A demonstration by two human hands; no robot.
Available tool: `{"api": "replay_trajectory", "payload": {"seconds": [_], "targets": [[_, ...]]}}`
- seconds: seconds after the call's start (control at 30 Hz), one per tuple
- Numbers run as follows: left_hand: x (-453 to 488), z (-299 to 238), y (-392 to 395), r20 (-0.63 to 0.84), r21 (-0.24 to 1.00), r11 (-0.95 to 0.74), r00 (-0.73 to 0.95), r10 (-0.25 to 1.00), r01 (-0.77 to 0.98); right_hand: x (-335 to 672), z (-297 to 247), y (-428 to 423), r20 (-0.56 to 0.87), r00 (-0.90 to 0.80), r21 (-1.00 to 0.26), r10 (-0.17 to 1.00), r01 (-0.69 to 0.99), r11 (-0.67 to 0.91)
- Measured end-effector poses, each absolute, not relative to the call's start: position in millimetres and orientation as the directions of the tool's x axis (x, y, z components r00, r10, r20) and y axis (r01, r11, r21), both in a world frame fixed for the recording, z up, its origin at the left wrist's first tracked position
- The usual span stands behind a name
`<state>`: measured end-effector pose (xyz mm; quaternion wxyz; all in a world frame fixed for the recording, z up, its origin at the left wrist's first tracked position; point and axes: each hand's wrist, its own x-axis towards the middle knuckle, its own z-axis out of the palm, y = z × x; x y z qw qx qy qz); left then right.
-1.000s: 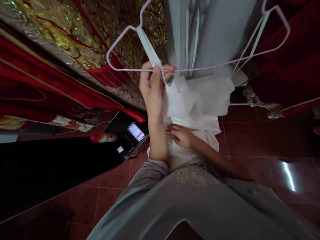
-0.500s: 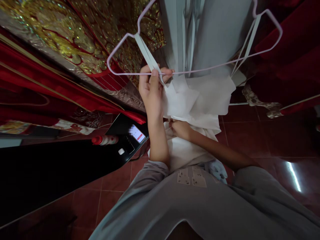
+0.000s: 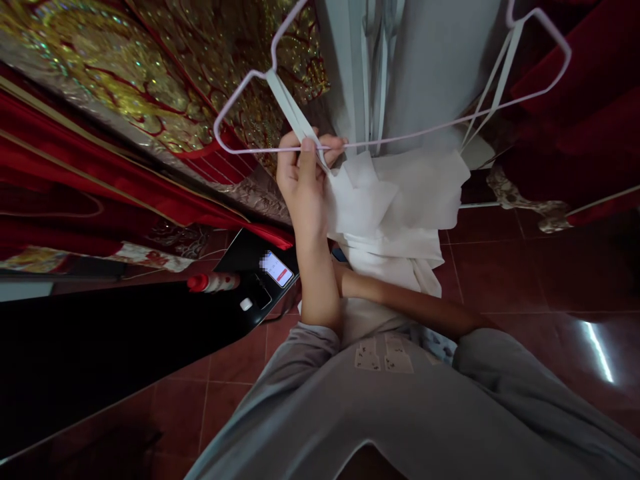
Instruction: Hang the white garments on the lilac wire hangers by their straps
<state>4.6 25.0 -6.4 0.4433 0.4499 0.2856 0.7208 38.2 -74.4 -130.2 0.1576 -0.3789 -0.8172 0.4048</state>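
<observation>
Our left grip [image 3: 303,179] pinches hanger [image 3: 260,151] and strap [image 3: 290,109], seemingly best for holding this soft, light garment [image 3: 415,190]; our right grip [image 3: 345,280] we cannot tell.

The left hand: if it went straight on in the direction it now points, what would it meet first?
Past the white strap and pink hanger at the fingers of the left hand, probably the hanging gold sequined fabric would come first, though the depth between them is unclear.
</observation>
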Motion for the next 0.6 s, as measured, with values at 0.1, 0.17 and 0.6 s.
{"api": "replay_trajectory", "payload": {"seconds": [0.1, 0.17, 0.6], "targets": [[4.5, -7.0, 24.2, 0.399, 0.805, -0.449, -0.205, 0.894, -0.389, 50.2, -124.2, -71.5, -0.153, -0.688, -0.746, 0.710, 0.552, 0.374], [4.1, -8.9, 25.1, 0.417, 0.796, -0.462, -0.199, 0.887, -0.391, 70.2, -117.9, -66.9, -0.204, -0.660, -0.711, 0.723, 0.608, 0.353], [9.3, -9.6, 23.1, 0.376, 0.810, -0.430, -0.211, 0.903, -0.400, 115.5, -118.1, -52.5, -0.386, -0.498, -0.739, 0.777, 0.670, 0.062]]}}
